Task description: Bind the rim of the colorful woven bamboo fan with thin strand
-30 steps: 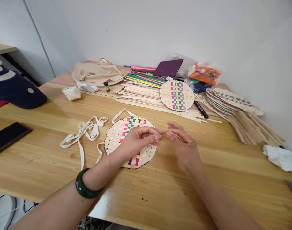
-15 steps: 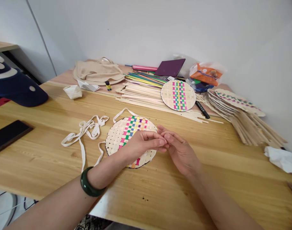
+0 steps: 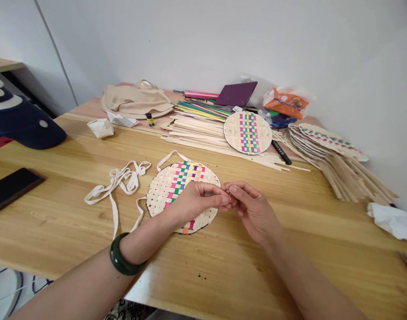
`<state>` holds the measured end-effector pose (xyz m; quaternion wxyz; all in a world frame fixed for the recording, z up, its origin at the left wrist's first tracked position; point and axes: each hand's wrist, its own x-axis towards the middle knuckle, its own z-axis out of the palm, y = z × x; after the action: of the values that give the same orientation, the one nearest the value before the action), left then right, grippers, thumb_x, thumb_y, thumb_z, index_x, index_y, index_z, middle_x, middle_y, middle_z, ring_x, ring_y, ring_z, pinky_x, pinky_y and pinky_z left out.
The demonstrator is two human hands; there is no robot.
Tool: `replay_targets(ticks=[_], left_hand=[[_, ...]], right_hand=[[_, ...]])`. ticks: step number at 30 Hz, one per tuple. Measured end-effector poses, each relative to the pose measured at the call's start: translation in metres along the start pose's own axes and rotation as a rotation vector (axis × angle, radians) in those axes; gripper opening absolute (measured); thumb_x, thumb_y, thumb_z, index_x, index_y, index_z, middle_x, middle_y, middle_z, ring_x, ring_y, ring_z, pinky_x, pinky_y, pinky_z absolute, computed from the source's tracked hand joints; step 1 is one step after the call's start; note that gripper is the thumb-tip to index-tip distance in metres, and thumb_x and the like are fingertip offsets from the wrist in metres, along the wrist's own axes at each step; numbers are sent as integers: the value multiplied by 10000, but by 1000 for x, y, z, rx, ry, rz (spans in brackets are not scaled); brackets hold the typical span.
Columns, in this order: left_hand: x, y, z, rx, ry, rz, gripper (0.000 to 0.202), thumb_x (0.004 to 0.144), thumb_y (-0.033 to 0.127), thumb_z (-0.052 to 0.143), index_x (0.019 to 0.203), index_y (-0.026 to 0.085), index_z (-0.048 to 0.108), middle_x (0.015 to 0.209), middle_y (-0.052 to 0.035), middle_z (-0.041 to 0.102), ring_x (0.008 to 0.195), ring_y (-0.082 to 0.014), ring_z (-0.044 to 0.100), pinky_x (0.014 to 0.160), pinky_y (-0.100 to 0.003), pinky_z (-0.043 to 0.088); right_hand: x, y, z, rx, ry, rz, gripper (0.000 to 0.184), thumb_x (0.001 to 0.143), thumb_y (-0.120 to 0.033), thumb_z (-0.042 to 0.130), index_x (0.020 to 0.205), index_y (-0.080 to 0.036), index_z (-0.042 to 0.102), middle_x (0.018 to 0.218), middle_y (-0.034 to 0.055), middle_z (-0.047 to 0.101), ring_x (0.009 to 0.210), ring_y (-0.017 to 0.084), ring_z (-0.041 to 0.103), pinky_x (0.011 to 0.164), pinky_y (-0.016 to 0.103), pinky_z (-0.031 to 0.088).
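Note:
My left hand (image 3: 203, 198), with a dark green bangle (image 3: 121, 257) on its wrist, is closed in a pinch over the right part of a round woven disc (image 3: 159, 191). Fingertip to fingertip with it, my right hand (image 3: 251, 206) pinches too, just right of the disc's edge. Whatever sits between the fingers is too small to make out. The disc lies flat on the table, with pink, green, blue and yellow strips woven into pale ones. White ribbon (image 3: 105, 191) runs from the disc's rim into a loose tangle at its left.
Behind are pale flat strips (image 3: 196, 133), a second woven disc (image 3: 235, 133), a black marker (image 3: 281, 152) and a small bottle (image 3: 150, 119). Fans with handles (image 3: 343, 166) are stacked at right. A phone (image 3: 14, 189) and a navy cap (image 3: 30, 126) lie left.
My right hand's fingers have curled in closer, its outstretched fingers now folded toward the pinch. My left hand stays nearly in place.

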<state>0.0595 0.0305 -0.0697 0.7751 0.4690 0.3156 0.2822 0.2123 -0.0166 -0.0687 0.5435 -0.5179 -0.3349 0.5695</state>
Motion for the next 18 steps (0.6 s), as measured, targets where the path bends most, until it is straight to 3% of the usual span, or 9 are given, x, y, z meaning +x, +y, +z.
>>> replay_targets(ticks=[5, 9, 14, 18], left_hand=[[0, 1, -3, 54, 112, 58, 196, 691, 307, 774, 787, 142, 725, 931, -56, 730, 835, -165, 676, 813, -310, 550], [1, 1, -5, 24, 155, 79, 228, 704, 339, 769, 799, 139, 712, 815, -43, 729, 778, -165, 684, 803, -327, 559], [0, 0, -5, 21, 133, 82, 244, 714, 349, 767, 822, 139, 708, 795, -46, 739, 743, -162, 695, 756, -300, 562], [-1, -1, -5, 63, 131, 83, 248, 712, 358, 767, 831, 145, 720, 801, -51, 747, 758, -168, 699, 736, -282, 562]], right_hand=[[3, -3, -3, 53, 78, -14, 250, 675, -397, 761, 755, -183, 660, 705, -2, 640, 467, 65, 419, 387, 201, 252], [3, 1, -4, -162, 190, -196, 195, 738, -370, 721, 748, -192, 641, 538, -53, 513, 486, 84, 424, 448, 216, 328], [-3, 4, -1, -492, 181, -427, 117, 816, -299, 646, 752, -202, 660, 701, -16, 623, 621, 108, 517, 595, 242, 436], [-3, 5, 0, -493, 142, -544, 79, 830, -250, 626, 764, -214, 654, 816, 11, 607, 768, 141, 574, 680, 267, 494]])
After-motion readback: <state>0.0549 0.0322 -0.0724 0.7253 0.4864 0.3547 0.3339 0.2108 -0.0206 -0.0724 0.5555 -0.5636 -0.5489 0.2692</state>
